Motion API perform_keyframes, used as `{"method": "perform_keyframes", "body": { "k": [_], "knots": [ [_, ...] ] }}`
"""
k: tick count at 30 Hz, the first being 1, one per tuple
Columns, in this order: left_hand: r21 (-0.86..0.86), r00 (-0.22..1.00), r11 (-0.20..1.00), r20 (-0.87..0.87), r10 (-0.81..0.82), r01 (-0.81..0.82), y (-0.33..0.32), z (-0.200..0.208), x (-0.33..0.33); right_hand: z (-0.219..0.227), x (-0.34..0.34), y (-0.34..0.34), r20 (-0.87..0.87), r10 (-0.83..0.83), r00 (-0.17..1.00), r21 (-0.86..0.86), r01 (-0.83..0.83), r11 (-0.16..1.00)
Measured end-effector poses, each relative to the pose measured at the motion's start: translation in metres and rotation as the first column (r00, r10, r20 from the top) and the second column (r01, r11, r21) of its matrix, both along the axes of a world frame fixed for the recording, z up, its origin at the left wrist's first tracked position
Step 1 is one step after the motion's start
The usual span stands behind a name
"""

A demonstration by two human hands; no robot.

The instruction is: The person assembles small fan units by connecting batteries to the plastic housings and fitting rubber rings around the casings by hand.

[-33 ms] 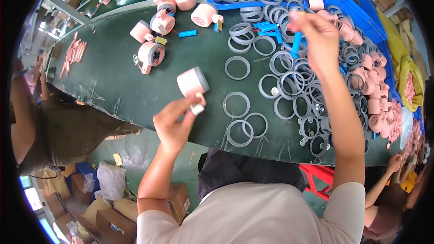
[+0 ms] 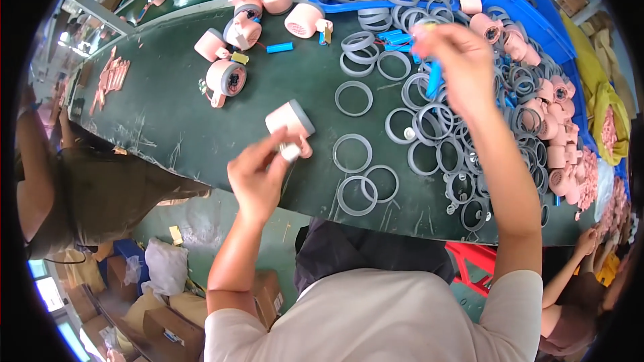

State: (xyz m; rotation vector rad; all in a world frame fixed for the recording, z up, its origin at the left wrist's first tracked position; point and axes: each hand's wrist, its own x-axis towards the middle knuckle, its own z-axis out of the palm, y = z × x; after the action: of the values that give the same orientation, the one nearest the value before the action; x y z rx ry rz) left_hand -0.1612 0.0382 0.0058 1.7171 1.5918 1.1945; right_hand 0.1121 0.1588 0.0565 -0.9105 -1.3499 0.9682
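Observation:
My left hand (image 2: 258, 177) is closed on a pink cylindrical fan housing (image 2: 282, 121) with a grey ring on its far right end. A small white piece (image 2: 290, 153) shows at the fingertips. My right hand (image 2: 459, 67), somewhat blurred, is raised over the grey rings and closed around a blue cylindrical battery (image 2: 434, 80) that juts out below the fingers. Something small and pale yellow is at its fingertips, too smeared to name. Other blue batteries (image 2: 396, 40) lie just left of this hand. Loose grey rings (image 2: 353, 98) lie on the dark green table between my hands.
Several pink fan housings (image 2: 227, 78) with wires and boards stand at the back left. Pink strips (image 2: 111, 80) lie farther left. A blue bin (image 2: 335, 8) of grey rings is at the back; pink housings (image 2: 557, 134) pile up at right. Other people sit at both sides.
My right hand has shifted left and slightly down with the blue battery. The housing in my left hand has moved a little to the right, and its lower part has swung right.

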Motion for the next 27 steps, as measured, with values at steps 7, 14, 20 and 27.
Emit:
{"method": "perform_keyframes", "body": {
  "k": [7,14,20,27],
  "knots": [
    [0.06,0.8,0.99,0.585,-0.136,0.125,0.019,0.001,0.028,-0.025,-0.081,-0.048,0.415,0.161,0.895,0.26,-0.286,0.922],
    [0.013,0.727,0.996,0.683,-0.069,0.083,0.015,-0.004,0.026,-0.024,-0.093,-0.049,0.557,0.103,0.824,0.353,-0.347,0.869],
    [0.079,0.917,0.992,0.394,0.059,-0.098,0.029,0.004,0.03,-0.024,-0.105,-0.062,0.58,-0.003,0.815,0.377,-0.266,0.887],
    [0.168,0.962,0.962,-0.133,0.237,-0.214,0.126,0.004,-0.068,0.004,-0.072,-0.011,0.78,-0.03,0.625,0.235,-0.249,0.94]
  ]
}}
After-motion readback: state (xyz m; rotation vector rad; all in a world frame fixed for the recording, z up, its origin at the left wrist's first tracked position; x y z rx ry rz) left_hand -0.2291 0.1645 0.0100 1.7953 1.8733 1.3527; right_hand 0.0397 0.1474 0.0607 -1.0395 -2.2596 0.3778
